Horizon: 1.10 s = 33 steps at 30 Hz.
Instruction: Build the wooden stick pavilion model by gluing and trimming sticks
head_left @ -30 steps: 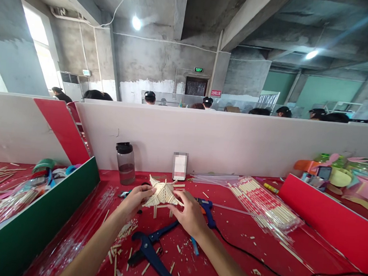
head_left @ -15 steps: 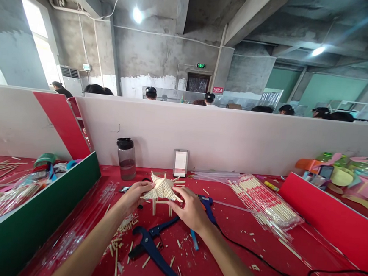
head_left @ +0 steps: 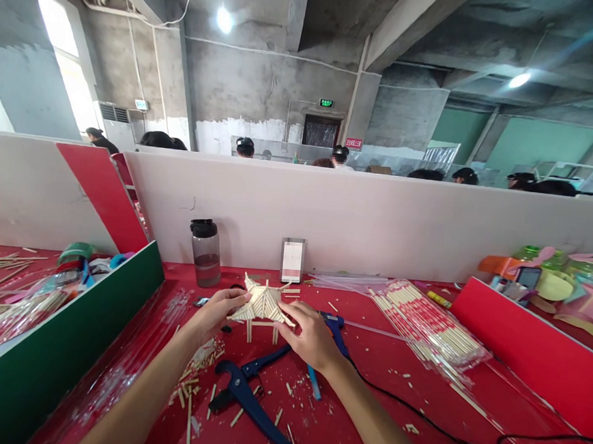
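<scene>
A small pavilion model (head_left: 264, 303) made of pale wooden sticks, with a flared roof and thin legs, is held upright between my two hands. My left hand (head_left: 220, 310) grips the roof's left corner between thumb and fingers. On the opposite side, my right hand (head_left: 311, 332) pinches the right corner. Below the model lies a blue-handled cutter (head_left: 256, 407) with its handles spread. A blue glue gun (head_left: 335, 331) rests just beyond my right hand, partly hidden by it.
Behind the model stand a water bottle (head_left: 205, 256) and a phone (head_left: 292, 261). Bagged wooden sticks (head_left: 437, 322) lie to the right, near a red divider (head_left: 537, 350). A green divider (head_left: 71, 341) borders the left. Stick offcuts litter the red table (head_left: 378, 420); a black cable (head_left: 415, 412) crosses it.
The camera view has shifted very slightly. Both hands keep the same hold on the pavilion model, which stays in nearly the same place.
</scene>
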### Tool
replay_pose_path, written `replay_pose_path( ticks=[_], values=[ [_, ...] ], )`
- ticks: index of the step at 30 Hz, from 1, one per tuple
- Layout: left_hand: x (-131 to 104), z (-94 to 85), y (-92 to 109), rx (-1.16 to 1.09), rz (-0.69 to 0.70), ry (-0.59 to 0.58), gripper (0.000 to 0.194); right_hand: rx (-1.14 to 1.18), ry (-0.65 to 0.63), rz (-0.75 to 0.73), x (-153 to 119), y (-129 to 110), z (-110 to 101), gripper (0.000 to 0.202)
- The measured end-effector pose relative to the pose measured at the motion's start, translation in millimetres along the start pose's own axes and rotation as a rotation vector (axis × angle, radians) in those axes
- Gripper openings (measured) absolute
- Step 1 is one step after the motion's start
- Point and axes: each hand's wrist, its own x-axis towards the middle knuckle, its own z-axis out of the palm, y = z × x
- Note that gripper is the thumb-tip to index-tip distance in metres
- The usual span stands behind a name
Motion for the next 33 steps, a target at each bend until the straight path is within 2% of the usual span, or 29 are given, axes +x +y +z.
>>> replay_pose_path(
  ticks=[5, 11, 17, 20, 25, 27, 29, 33],
  values=[
    [-3, 0.0, 1, 0.028, 0.014, -0.042, 0.047, -0.003, -0.006, 0.006, 1, -4, -3, 0.034],
    [-2, -8.6, 4, 0.139, 0.041, 0.032, 0.05, -0.008, -0.032, 0.042, 1, -6, -4, 0.031],
    [-14, -26.1, 30, 0.348, 0.115, -0.104, 0.051, -0.017, -0.052, 0.089, 1, -4, -4, 0.029],
    [-23, -20.3, 41, 0.575, 0.193, -0.107, 0.047, 0.003, -0.061, 0.121, 1, -4, -3, 0.033],
    [-28, -1.7, 37, 0.892, 0.321, 0.065, 0.019, 0.069, -0.104, 0.2, 1, -6, 2, 0.043],
    [-29, 3.7, 36, 1.03, 0.371, 0.074, 0.025, 0.091, -0.101, 0.227, 0, -5, 4, 0.046],
    [-30, 7.6, 37, 1.098, 0.381, 0.059, 0.026, 0.104, -0.083, 0.233, -1, -3, 7, 0.047],
    [-32, 12.9, 41, 1.082, 0.378, 0.082, 0.009, 0.096, 0.01, 0.206, -3, 5, 12, 0.046]
  ],
)
